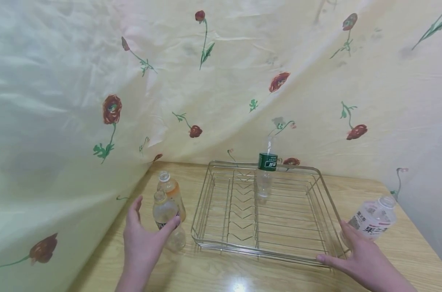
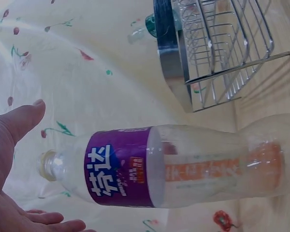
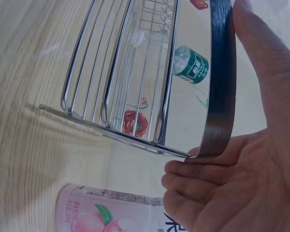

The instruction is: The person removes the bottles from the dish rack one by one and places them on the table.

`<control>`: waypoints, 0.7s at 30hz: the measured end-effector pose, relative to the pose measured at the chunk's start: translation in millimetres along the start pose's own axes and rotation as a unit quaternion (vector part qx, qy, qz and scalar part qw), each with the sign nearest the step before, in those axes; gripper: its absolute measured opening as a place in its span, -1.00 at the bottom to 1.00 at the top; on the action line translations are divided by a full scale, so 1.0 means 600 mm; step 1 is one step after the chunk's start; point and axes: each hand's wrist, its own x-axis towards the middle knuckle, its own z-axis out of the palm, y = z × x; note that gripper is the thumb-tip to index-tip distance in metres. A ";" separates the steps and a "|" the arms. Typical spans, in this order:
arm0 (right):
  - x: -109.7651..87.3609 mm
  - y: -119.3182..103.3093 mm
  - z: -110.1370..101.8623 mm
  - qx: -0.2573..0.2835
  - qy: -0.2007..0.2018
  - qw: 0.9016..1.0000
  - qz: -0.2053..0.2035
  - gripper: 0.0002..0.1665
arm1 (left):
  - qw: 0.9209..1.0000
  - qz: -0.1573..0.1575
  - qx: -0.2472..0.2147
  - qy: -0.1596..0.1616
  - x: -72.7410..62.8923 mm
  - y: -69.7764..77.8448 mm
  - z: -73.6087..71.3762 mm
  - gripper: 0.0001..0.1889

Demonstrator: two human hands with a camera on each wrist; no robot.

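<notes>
Watching from afar, I see the left hand [image 1: 143, 241] spread, thumb and fingers apart, beside a clear plastic bottle with a purple label [image 2: 120, 169], which stands upright, long axis vertical, mouth up, left of a silver wire rack [image 3: 222, 72]. The right hand [image 1: 361, 259], fingers loosely extended, touches the rack's near right corner; inside, a green-labelled clear bottle [image 1: 267, 162] points mouth up
</notes>
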 end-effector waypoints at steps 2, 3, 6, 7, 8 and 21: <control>0.000 -0.001 -0.001 0.001 0.000 1.000 0.001 0.43 | 1.000 0.000 0.000 -0.003 0.002 0.005 -0.002 0.40; -0.001 -0.002 -0.002 0.002 0.000 1.000 0.001 0.43 | 1.000 0.001 0.002 -0.004 0.003 0.007 -0.003 0.39; -0.001 -0.004 -0.003 0.004 0.002 1.000 0.000 0.43 | 1.000 0.003 0.003 -0.005 0.005 0.014 -0.005 0.36; -0.001 -0.004 -0.003 0.004 0.003 1.000 -0.001 0.43 | 1.000 0.003 0.004 -0.004 0.005 0.015 -0.006 0.36; -0.001 -0.004 -0.003 0.005 0.003 1.000 -0.001 0.43 | 1.000 0.003 0.005 -0.003 0.006 0.017 -0.006 0.36; -0.001 -0.001 -0.002 0.005 0.010 1.000 -0.006 0.43 | 0.998 0.052 0.013 0.022 0.009 0.035 -0.010 0.25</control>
